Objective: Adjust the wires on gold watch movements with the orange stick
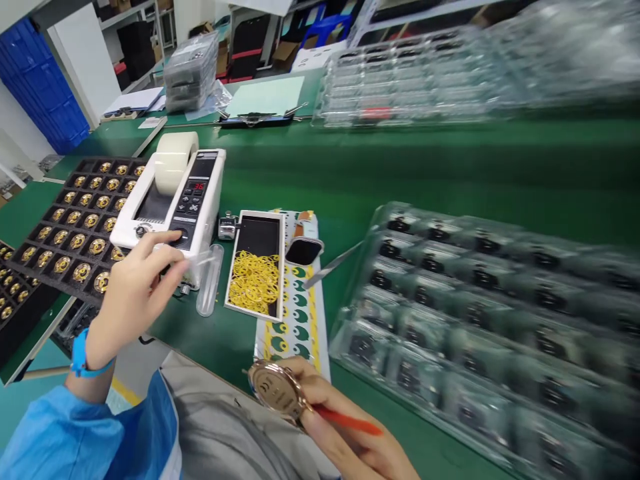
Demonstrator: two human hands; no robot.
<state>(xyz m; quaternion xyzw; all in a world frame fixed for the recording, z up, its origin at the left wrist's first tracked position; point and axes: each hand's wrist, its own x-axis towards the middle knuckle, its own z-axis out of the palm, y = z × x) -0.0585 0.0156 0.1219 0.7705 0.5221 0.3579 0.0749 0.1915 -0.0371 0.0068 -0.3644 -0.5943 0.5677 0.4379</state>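
At the front edge of the tape dispenser (173, 200), the left hand (137, 290) rests with its fingers (165, 241) loosely curled and partly open, the tips touching the dispenser's lower front beside a clear strip of tape; whether they pinch that strip cannot be told. Left of the dispenser lies a black tray (65, 230) of gold round parts in rows. Just right of the dispenser a clear tube (209, 280) lies on the green table (400, 173), then a narrow box (255, 261) with yellow rubber bands, a sheet of green and yellow stickers (295, 313), and a smartwatch (304, 248). Nearer the person than the dispenser and to its right, the right hand (345, 427) holds a round rose-gold disc (276, 390) between closed fingers, its flat face tilted up and leftward, together with a red pen (347, 421) whose long axis runs left to right. Far right of the dispenser, blurred clear blister trays (480, 320) crowd the table.
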